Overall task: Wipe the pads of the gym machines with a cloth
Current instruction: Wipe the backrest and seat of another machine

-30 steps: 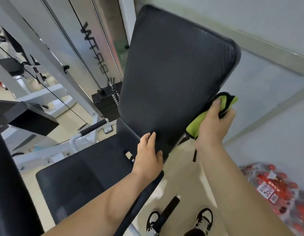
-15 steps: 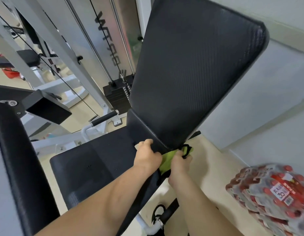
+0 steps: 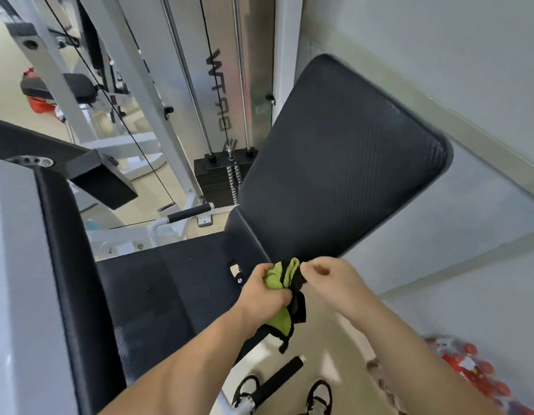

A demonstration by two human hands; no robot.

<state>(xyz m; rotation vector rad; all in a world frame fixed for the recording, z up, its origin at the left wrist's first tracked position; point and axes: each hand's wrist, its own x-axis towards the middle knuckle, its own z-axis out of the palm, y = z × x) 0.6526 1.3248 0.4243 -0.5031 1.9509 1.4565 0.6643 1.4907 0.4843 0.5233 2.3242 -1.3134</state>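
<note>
Gripping the cloth (image 3: 277, 275), the left hand (image 3: 264, 292) has its fingers curled tight round a bunched green wad. This sits just below the lower edge of the back pad (image 3: 340, 181). The rest of the cloth, green with black trim, hangs from the fist, down and away from the back pad.

The right hand (image 3: 334, 283) is just right of the cloth, also under the back pad's lower edge. Its fingers are curled inward with the thumb close to the forefinger. The tips reach the cloth's black edge, but motion blur hides whether they pinch it, so I cannot tell its grip.

Both forearms come up from the bottom of the head view and meet below the back pad. The left arm crosses the corner of the seat pad (image 3: 170, 283), which joins the back pad's base on the left.

The back pad itself is black, textured and tilted back toward the wall. Left of it and behind it stands a weight stack (image 3: 218, 181) on guide rods. Below it, on the floor, are two shoes (image 3: 319, 393) and a black bar grip (image 3: 279, 378). Right of these lies a blurred pack of red-capped bottles (image 3: 475, 375).
</note>
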